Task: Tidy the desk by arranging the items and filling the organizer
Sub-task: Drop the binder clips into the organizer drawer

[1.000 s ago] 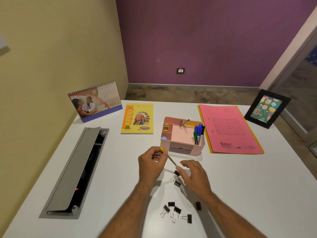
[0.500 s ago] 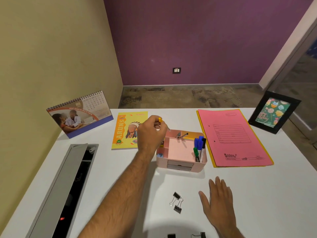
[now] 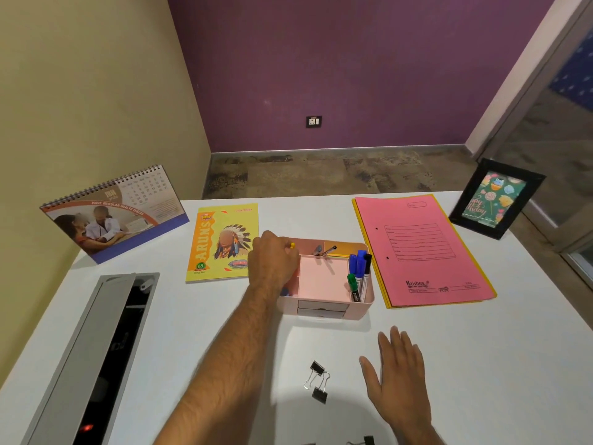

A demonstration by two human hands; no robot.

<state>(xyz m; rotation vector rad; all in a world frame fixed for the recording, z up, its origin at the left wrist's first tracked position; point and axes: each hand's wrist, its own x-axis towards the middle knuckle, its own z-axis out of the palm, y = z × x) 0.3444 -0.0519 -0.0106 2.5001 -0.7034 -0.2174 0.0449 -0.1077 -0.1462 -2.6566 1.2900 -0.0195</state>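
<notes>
**Left hand at organizer with yellow-tipped item, right hand flat on desk**

Near edge: tops of more black binder clips just poke in at the bottom of frame. Further in, two binder clips lie touching on the white desk, black bodies toward upper left and lower right, wire handles crossing between them, so the pair's long axis runs roughly near-far with a slight tilt.

Right hand is just right of that pair, not touching it. Palm down, fingers straight and loosely spread, pointing away from the person, holding nothing. Cannot tell if the palm is pressed on the desk or just above it.

Left forearm runs diagonally from bottom centre up to the organizer's left side. Left hand is back-up, fingers curled down over the pink organizer, gripping a small item with a yellow tip. Only the tip shows, sticking out to the right of the knuckles over the organizer's back-left section. Rest of the item is hidden by the hand, so its axis can't be read.

In the organizer: markers stand in the right slot, caps up, leaning slightly right. A dark pen lies tilted in the back compartment, tip pointing up-right. Centre section holds a pink pad. Two drawers face the person.

Left of the organizer: yellow book, flat, long axis near-far. Right: pink folder flat on a yellow one. Far left: desk calendar standing. Far right: black picture frame propped upright. Grey cable tray with lid open along the left edge.
</notes>
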